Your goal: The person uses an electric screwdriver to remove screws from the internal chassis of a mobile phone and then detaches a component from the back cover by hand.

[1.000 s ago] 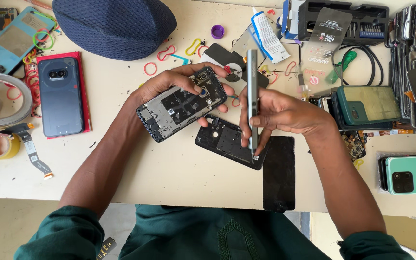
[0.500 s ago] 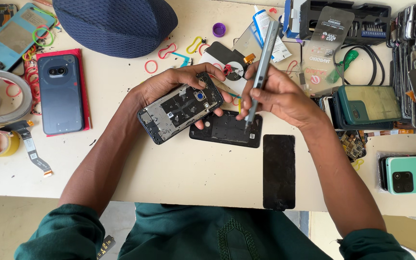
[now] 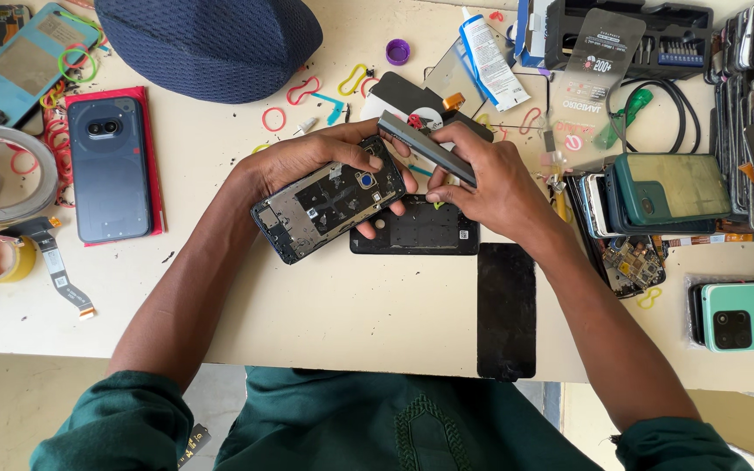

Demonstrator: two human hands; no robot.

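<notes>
Grey metal, the slim driver (image 3: 429, 148) lies slantwise, its long axis running from upper left down to lower right, pinched in the curled fingers of the right hand (image 3: 490, 179). Just left of those fingers, the left hand (image 3: 307, 161) wraps the opened phone (image 3: 329, 208), its length tilted up rightward. Black back cover (image 3: 421, 234) lies beneath both fingertips.
</notes>
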